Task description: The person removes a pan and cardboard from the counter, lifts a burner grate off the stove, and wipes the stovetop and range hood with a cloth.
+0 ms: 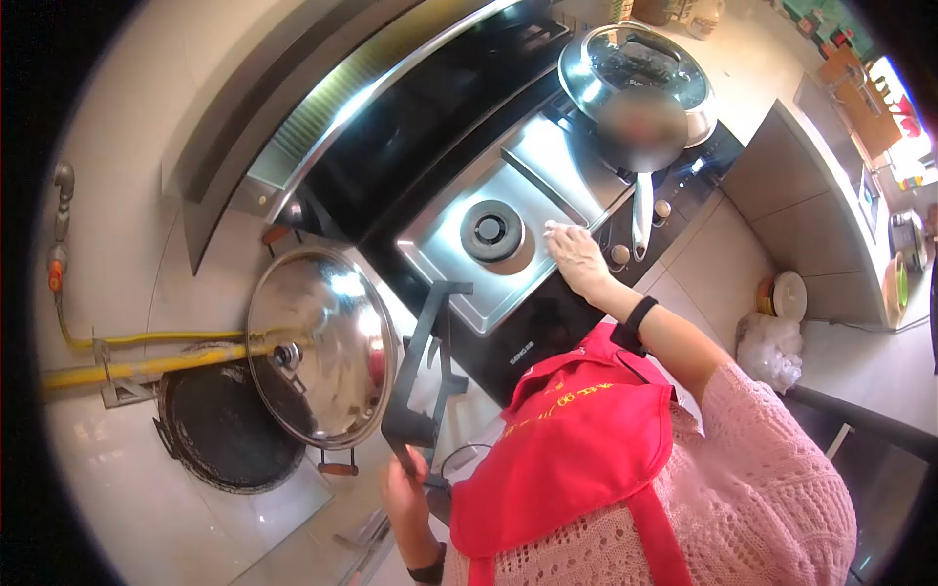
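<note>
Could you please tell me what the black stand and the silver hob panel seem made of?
Black stand: probably metal, perhaps cast iron, given its dull dark finish. Silver hob panel: likely stainless steel, smooth and shiny, with bright reflections.

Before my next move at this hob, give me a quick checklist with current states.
1. Black pan support gripped by the left hand: ok.
2. Burner free of cookware: ok.
3. Steel tray clear of the right hand: not ok, the hand is over it, beside the burner.
4. Right hand empty: cannot tell, something whitish shows at its fingertips.
5. Lidded pan covered: ok.
6. Control knob set to off: cannot tell.
</note>
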`<state>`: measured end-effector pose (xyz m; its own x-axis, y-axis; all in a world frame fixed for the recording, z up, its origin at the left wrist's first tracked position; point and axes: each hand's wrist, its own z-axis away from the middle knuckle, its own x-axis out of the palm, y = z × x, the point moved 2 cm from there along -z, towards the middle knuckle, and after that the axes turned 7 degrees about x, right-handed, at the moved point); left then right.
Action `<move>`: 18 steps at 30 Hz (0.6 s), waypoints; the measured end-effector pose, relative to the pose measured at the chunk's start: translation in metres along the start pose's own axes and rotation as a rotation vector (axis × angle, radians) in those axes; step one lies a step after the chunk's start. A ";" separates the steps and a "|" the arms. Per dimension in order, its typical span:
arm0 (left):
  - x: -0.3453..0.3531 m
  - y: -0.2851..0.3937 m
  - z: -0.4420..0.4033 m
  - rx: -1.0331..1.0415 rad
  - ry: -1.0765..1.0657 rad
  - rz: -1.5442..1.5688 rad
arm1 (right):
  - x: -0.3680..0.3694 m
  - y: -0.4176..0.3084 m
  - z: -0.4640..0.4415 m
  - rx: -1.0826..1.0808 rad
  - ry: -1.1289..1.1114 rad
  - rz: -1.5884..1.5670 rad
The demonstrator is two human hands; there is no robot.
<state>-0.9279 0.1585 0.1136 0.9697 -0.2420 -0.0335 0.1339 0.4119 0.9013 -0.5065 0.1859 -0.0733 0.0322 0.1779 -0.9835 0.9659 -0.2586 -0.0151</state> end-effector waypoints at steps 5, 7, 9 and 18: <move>-0.006 -0.008 0.001 -0.037 0.013 0.061 | 0.014 -0.079 -0.006 -0.210 -0.305 -0.413; -0.004 -0.006 0.003 -0.054 -0.003 0.078 | -0.008 -0.111 -0.015 -0.227 -0.525 -0.583; 0.000 -0.004 0.004 -0.072 0.006 0.093 | -0.017 -0.139 -0.017 -0.187 -0.663 -0.636; 0.002 -0.003 0.004 -0.088 -0.002 0.083 | 0.011 -0.077 0.007 -0.197 -0.379 -0.357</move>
<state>-0.9278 0.1528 0.1124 0.9777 -0.2060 0.0408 0.0707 0.5061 0.8596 -0.5825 0.2016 -0.0843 -0.3658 -0.1417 -0.9198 0.9307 -0.0560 -0.3615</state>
